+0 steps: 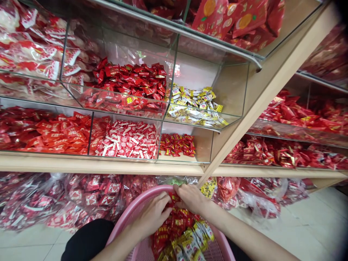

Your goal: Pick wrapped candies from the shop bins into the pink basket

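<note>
The wooden shelf (108,165) with its glass candy bins fills the far side. Near me sits a pink basket (141,203) holding red candy packets (176,226) and yellow candy packets (191,246). My left hand (153,214) and right hand (191,197) both curl around red candy packets by the basket's far rim.

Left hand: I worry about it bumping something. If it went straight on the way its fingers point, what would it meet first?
Most likely the left hand meets the red packets at its fingertips in the pink basket, with the right hand close behind them. Depth is unclear.
</note>
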The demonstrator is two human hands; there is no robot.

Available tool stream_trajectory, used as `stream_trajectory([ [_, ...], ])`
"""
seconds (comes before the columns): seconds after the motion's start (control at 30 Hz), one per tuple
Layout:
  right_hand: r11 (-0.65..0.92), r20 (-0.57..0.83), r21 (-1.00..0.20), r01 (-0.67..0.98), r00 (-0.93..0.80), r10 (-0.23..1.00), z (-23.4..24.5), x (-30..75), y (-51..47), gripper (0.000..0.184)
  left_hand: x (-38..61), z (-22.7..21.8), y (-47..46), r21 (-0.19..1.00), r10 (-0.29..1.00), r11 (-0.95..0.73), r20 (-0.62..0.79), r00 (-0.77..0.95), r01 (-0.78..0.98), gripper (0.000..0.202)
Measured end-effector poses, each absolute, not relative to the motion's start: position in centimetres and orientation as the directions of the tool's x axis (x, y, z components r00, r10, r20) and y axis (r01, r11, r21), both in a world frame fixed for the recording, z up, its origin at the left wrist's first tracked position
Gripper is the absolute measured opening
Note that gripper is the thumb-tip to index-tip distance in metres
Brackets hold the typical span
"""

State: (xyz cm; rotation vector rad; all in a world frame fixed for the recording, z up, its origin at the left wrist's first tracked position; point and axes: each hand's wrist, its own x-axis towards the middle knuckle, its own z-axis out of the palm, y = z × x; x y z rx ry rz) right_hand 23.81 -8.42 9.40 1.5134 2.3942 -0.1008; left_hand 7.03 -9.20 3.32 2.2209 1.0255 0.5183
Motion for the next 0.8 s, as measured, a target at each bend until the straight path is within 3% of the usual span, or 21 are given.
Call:
stream_trajectory([
  [0.6, 0.420, -0.093, 0.030, 0.907, -0.415, 0.905, 7.7, 26.3, -9.3, 0.040, 6.8, 2.8, -9.1, 0.676, 0.771, -0.520, 0.109, 0.628, 0.522, 0.023],
  [0.8, 0.357, -0.043, -0.071, 0.931, -0.361, 0.932, 7.8, 27.5, -9.8, 0.037, 6.9, 2.6, -9.2, 0.657, 0.783, -0.520, 0.112, 0.611, 0.546, 0.022],
])
